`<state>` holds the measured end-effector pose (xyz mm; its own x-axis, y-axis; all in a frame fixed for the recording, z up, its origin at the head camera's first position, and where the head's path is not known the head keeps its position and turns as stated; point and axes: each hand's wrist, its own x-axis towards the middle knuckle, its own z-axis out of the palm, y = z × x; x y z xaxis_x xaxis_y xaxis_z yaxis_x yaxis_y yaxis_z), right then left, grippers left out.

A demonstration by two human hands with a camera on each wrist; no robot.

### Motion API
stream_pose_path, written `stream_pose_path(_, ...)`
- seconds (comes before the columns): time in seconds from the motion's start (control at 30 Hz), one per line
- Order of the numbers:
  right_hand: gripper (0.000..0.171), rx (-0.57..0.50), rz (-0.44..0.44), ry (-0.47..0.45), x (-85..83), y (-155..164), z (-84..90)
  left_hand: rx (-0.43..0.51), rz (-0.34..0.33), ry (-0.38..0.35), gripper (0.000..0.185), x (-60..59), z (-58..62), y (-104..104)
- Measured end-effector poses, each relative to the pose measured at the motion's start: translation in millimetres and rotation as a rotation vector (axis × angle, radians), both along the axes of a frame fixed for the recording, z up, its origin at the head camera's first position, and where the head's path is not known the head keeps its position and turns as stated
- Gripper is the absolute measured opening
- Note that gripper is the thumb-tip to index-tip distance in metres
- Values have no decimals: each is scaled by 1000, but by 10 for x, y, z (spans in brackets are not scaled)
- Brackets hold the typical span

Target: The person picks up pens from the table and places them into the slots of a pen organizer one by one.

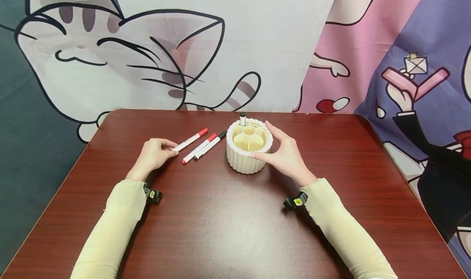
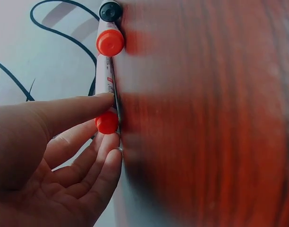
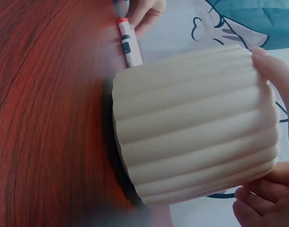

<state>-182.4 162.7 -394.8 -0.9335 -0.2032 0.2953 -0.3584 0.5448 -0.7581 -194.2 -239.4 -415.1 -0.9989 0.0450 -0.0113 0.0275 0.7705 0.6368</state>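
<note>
My left hand (image 1: 156, 154) pinches the near end of a white marker with a red cap (image 1: 191, 139) at the left of the table. In the left wrist view, the thumb lies across that marker's barrel, just behind its red end (image 2: 106, 123). My right hand (image 1: 285, 154) grips the rim and side of a cream, ribbed pen holder (image 1: 245, 162), thumb at the front and fingers behind. Round compartments show inside it, and a black-capped marker (image 1: 242, 119) stands in a back one. The ribbed wall (image 3: 196, 123) fills much of the right wrist view.
Between the left hand and the holder lie another red-capped marker (image 1: 198, 149) and a black-capped marker (image 1: 210, 146), side by side on the brown table (image 1: 220, 222). Behind the table's far edge hangs a cloth (image 1: 279, 46) printed with cartoon figures.
</note>
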Motion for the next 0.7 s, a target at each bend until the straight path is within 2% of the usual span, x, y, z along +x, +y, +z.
stream_pose_path(0.33, 104, -56, 17, -2, -11, -10, -23, 41, 69, 95, 22, 5, -20, -1)
stream_pose_path(0.7, 104, -73, 14, -37, 1, -8, 1, 145, 190, 306, 24, -15, 73, 31)
